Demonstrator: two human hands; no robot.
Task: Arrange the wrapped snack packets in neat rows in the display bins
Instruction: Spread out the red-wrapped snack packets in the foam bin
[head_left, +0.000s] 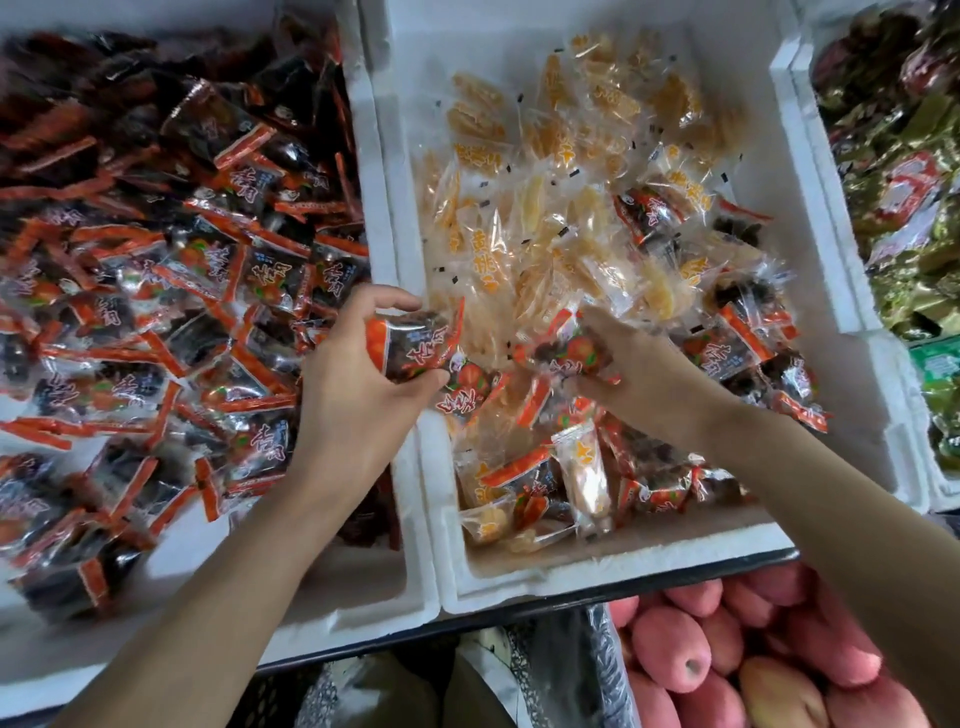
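My left hand (358, 374) grips a dark snack packet with red ends (415, 345) above the wall between two white foam bins. My right hand (639, 374) reaches into the middle bin (826, 218) and pinches another dark red-trimmed packet (566, 353) among the pile there. The middle bin holds several clear packets of yellow dried fruit (524, 234) mixed with dark red-trimmed packets (727, 348). The left bin (363, 587) is heaped with many of the same dark red-trimmed packets (171, 291), lying in no order.
A third foam bin (810, 104) at the right holds green and gold wrapped packets (904, 218). Below the bins' front edge lie several pink apples (727, 660) and a patterned bag (597, 670).
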